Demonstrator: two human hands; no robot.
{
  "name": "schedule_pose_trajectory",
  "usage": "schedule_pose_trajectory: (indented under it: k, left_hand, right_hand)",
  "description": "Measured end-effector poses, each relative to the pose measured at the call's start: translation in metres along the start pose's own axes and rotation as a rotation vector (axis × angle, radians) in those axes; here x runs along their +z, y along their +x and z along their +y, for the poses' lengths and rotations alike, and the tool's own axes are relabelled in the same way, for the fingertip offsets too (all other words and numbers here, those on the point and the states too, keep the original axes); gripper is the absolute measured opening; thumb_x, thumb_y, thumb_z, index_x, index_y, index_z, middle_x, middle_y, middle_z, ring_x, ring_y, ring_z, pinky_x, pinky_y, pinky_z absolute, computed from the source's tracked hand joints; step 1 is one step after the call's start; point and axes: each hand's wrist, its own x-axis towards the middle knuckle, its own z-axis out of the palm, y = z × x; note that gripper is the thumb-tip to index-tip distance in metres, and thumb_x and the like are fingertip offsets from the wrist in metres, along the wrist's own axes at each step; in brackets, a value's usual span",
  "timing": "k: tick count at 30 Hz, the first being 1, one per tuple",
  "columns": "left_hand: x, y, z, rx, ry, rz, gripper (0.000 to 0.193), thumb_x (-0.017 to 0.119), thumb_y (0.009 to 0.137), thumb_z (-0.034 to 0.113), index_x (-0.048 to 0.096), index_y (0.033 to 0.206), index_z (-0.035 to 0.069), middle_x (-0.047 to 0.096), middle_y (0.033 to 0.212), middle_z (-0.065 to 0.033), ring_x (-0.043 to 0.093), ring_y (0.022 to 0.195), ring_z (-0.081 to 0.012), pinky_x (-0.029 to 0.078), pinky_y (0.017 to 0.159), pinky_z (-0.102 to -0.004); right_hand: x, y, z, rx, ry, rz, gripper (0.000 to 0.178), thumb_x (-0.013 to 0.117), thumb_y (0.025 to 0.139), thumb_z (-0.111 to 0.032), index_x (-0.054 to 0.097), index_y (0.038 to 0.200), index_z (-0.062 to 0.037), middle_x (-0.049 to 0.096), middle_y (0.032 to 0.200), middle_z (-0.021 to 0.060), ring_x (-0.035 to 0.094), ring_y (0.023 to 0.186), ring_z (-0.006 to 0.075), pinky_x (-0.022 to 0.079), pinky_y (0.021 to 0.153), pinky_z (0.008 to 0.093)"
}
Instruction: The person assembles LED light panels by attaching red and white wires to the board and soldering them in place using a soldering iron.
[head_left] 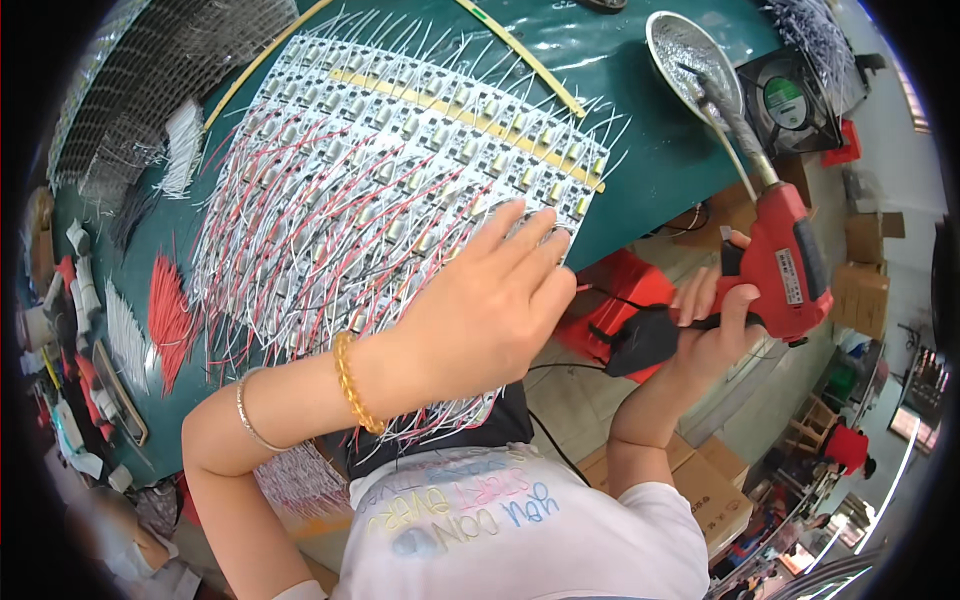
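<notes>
A large panel of small white circuit boards (pixel 350 130) lies on the green table, bristling with red, white and black wires. My left hand (pixel 500 290) rests on its right side, fingers stretched out and slightly apart over the boards, holding nothing. In my right hand (pixel 715 315) is a red soldering gun (pixel 783 262), gripped by its handle at the table's right. Its long metal barrel points up into a white-rimmed metal dish (pixel 690 55) with shiny grey residue inside, where the tip sits. A cable trails from the handle end.
A black fan (pixel 790 100) stands beside the dish. Bundles of red wires (pixel 168 310) and white wires (pixel 125 330) lie left of the panel. A yellow strip (pixel 525 60) lies beyond it. Below the table edge is a red container (pixel 620 305). Another person (pixel 130 540) is at lower left.
</notes>
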Motion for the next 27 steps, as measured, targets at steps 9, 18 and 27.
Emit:
schedule_pose_trajectory:
  k: [9, 18, 27]
  left_hand:
    - [-0.002, -0.015, 0.009, 0.157, -0.149, 0.154, 0.013, 0.057, 0.068, 0.007, 0.055, 0.077, -0.001, 0.062, 0.088, -0.0165, 0.062, 0.083, -0.0264, 0.049, 0.081, -0.0401]
    - [-0.034, 0.008, -0.019, -0.392, -0.071, 0.160, 0.011, 0.063, 0.079, 0.006, 0.054, 0.073, 0.005, 0.057, 0.064, -0.0084, 0.053, 0.054, -0.0264, 0.038, 0.056, -0.0361]
    - [-0.006, 0.012, -0.027, -0.310, 0.160, 0.209, 0.009, 0.065, 0.077, 0.005, 0.057, 0.075, 0.007, 0.052, 0.072, -0.0052, 0.050, 0.065, -0.0229, 0.034, 0.063, -0.0341]
  right_hand:
    - [0.056, -0.019, 0.003, 0.169, -0.049, -0.054, 0.033, 0.056, 0.089, -0.006, 0.046, 0.117, 0.0075, 0.068, 0.090, 0.0150, 0.055, 0.063, 0.0093, 0.044, 0.057, 0.0204]
    - [0.050, -0.037, -0.007, 0.239, -0.032, -0.123, 0.047, 0.056, 0.088, -0.047, 0.055, 0.078, -0.0011, 0.062, 0.075, 0.0068, 0.055, 0.065, 0.0145, 0.046, 0.065, 0.0277]
    - [-0.004, -0.067, -0.024, 0.445, -0.104, -0.223, 0.065, 0.060, 0.067, -0.074, 0.047, 0.064, -0.0108, 0.048, 0.055, -0.0022, 0.054, 0.053, 0.0158, 0.047, 0.059, 0.0309]
